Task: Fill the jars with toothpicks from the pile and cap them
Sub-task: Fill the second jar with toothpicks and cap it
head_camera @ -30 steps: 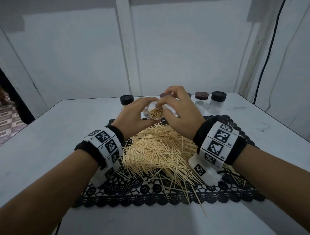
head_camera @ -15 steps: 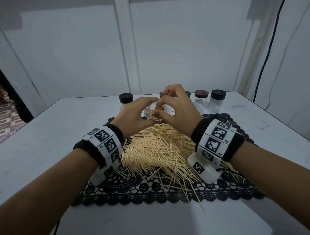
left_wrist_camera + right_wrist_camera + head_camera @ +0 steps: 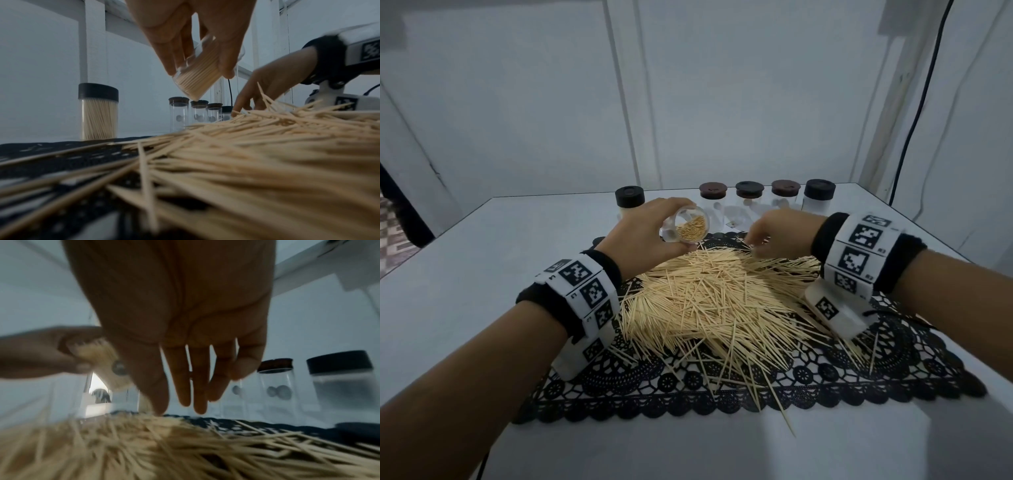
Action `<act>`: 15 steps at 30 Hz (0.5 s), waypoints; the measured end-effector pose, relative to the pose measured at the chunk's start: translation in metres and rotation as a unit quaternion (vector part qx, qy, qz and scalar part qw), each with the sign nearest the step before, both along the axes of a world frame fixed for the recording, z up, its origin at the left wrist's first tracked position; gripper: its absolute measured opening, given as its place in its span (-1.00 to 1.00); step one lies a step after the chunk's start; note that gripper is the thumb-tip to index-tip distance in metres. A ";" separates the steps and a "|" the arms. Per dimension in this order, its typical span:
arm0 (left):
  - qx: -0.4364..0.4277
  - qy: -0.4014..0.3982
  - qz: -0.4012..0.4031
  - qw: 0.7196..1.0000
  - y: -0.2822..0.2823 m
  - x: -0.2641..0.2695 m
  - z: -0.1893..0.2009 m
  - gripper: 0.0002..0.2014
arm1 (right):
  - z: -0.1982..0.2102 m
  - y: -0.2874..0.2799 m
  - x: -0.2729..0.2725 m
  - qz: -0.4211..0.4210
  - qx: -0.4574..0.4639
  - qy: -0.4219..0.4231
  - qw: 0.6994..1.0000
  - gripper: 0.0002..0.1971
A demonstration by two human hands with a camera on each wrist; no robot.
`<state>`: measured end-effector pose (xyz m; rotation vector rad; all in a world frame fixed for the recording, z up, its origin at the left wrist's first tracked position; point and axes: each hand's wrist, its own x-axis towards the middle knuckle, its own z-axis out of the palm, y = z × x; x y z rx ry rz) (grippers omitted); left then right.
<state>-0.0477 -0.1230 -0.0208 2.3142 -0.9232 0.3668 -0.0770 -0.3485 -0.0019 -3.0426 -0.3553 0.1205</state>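
Note:
My left hand [image 3: 640, 240] grips a clear uncapped jar [image 3: 686, 228] above the far left of the toothpick pile [image 3: 715, 301]. The jar is tilted with its mouth toward me and is partly full of toothpicks; in the left wrist view the jar [image 3: 199, 76] sits between thumb and fingers. My right hand [image 3: 780, 236] is apart from the jar. Its straight fingers [image 3: 185, 386] point down onto the pile's far edge, and I see nothing held in them. A capped jar full of toothpicks [image 3: 630, 205] stands at the back left.
Several empty capped jars [image 3: 749, 198] stand in a row along the back of the white table [image 3: 465, 274]. The pile lies on a black lace mat [image 3: 842, 377], with stray toothpicks [image 3: 774, 394] toward the front edge. A dark round thing [image 3: 357, 429] lies on the mat at the right.
My right hand has left the jar's mouth and moved right and down to the pile's far edge. My left hand still holds the jar, whose mouth now faces me more.

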 end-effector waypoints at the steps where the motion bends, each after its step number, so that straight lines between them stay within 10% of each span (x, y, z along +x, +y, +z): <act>1: 0.001 0.001 0.000 1.000 0.000 0.000 0.000 -0.43 | -0.001 0.000 0.000 -0.001 -0.028 0.036 0.999 -0.66; 15: 0.007 0.015 0.005 1.000 0.000 -0.002 0.000 -0.42 | -0.015 0.013 0.015 0.049 -0.086 0.110 0.989 -0.75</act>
